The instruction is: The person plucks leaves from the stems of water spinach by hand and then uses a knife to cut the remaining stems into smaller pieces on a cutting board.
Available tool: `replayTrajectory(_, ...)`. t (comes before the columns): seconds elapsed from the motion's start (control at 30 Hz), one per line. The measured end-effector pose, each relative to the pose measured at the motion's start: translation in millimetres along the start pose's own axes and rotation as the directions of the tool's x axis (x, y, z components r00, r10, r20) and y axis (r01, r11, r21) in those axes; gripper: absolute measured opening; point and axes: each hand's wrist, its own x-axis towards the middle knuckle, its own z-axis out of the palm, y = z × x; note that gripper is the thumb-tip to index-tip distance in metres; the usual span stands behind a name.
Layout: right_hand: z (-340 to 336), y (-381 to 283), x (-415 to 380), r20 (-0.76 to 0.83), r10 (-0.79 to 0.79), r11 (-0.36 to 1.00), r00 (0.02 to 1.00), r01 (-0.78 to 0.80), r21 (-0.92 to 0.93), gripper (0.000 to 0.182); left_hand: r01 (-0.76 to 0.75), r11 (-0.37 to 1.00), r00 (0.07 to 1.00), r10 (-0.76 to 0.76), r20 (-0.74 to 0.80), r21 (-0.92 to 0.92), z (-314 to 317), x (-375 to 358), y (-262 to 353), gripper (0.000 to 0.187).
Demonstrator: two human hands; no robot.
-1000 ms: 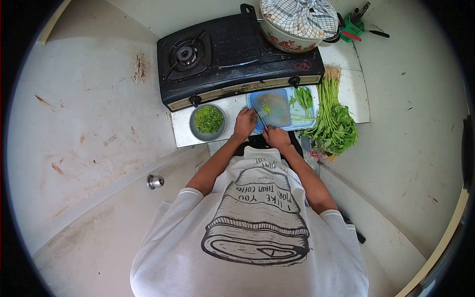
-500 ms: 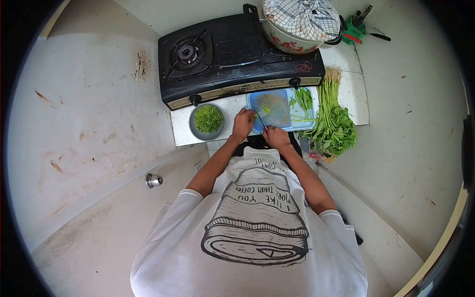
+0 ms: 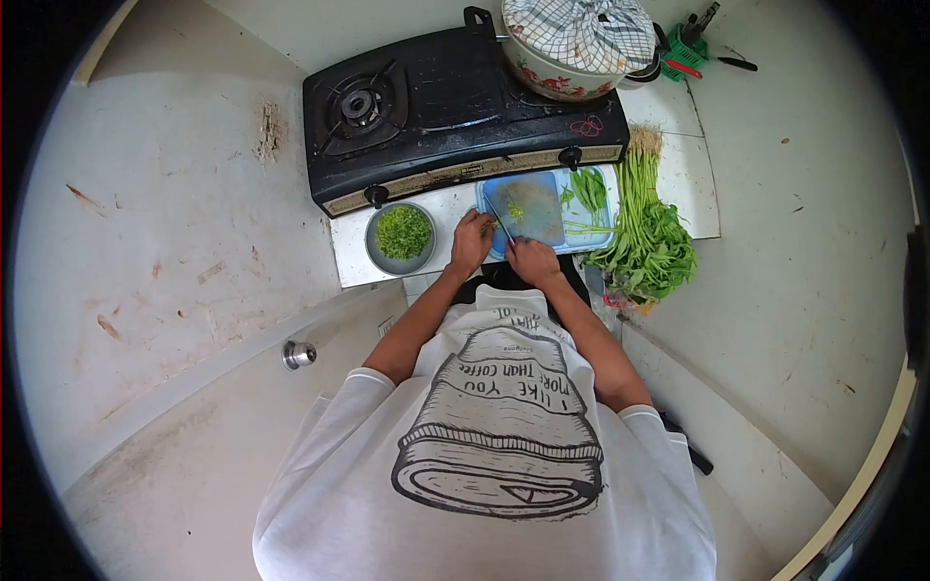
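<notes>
My right hand (image 3: pixel 534 261) is closed on the handle of a knife, and the blade (image 3: pixel 501 221) points up and left over the blue cutting board (image 3: pixel 544 218). At the board's left edge, my left hand (image 3: pixel 472 242) has its fingers pressed together near the blade, with bits of green stalk at the fingertips. Some chopped green pieces (image 3: pixel 515 210) lie on the board just right of the blade. Left of my left hand stands a grey bowl (image 3: pixel 399 267) full of chopped greens (image 3: pixel 403 232).
A black two-burner stove (image 3: pixel 455 107) stands behind the board, with a cloth-covered flowered pot (image 3: pixel 557 81) on its right. Loose leaves (image 3: pixel 588 190) lie on the blue tray (image 3: pixel 603 237). Beyond are a bundle of leafy stalks (image 3: pixel 647 247) and a green basket (image 3: pixel 686 56) with utensils.
The whole view has shifted slightly, moving the stove, pot and bowl a little in the frame. Both hands stay at the board, with the knife still in my right hand.
</notes>
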Motion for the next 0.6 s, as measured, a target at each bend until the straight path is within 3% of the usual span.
replayTrajectory(0.43,3,5,-5,-0.030,0.036,0.999,0.999,-0.035,0.023,0.046,0.015,1.000,1.000,-0.015,0.018,-0.011,0,1,2,0.015)
replayTrajectory(0.6,7,5,-6,0.045,0.035,0.999,0.998,-0.035,0.015,0.049,0.022,1.000,1.000,-0.022,0.020,-0.001,0,2,2,0.016)
